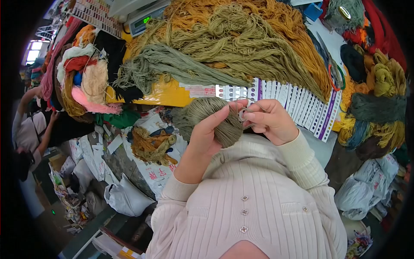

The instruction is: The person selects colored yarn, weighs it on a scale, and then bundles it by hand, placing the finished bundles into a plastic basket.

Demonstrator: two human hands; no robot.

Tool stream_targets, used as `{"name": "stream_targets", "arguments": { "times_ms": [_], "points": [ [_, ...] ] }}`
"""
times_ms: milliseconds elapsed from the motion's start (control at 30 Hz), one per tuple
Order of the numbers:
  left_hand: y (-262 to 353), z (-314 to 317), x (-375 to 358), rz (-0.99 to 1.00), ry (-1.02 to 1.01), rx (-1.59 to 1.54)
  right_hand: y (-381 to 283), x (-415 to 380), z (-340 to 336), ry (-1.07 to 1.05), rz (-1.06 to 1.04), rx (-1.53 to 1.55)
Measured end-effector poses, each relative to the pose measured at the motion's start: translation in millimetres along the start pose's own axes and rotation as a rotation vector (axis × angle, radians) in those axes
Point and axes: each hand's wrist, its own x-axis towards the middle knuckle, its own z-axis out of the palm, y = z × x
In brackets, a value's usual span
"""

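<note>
My left hand (pixel 202 140) is wrapped round a grey-olive yarn skein (pixel 199 111), held in front of my chest at the table's edge. With its fingertips pinched together, my right hand (pixel 276 124) grips thin yarn strands (pixel 246 124) at the skein's right end. The fingertips of both hands nearly meet there. Just beyond them lie white cards with rows of punched holes (pixel 289 101). A grey-green yarn bundle (pixel 177 62) stretches across the table behind the skein, its thin end near the cards.
A large olive yarn heap (pixel 233 43) and orange yarn (pixel 297 30) cover the table. Scissors (pixel 335 77) lie at right, a digital scale (pixel 147 20) at back left. Mixed skeins (pixel 88 77) lie at left; another person (pixel 32 125) works beyond. White bags (pixel 127 196) sit on the floor.
</note>
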Motion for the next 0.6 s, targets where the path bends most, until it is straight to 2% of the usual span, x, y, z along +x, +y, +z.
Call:
{"name": "stream_targets", "arguments": {
  "times_ms": [167, 600],
  "points": [
    [-1.0, 0.0, 1.5, 0.005, 0.020, 0.000, 0.9, 1.1, -3.7, 0.016, 0.034, 0.003],
    [-4.3, 2.9, 6.5, -0.004, 0.088, 0.008, 0.0, 3.2, -6.4, 0.000, -0.037, 0.105]
  ]
}}
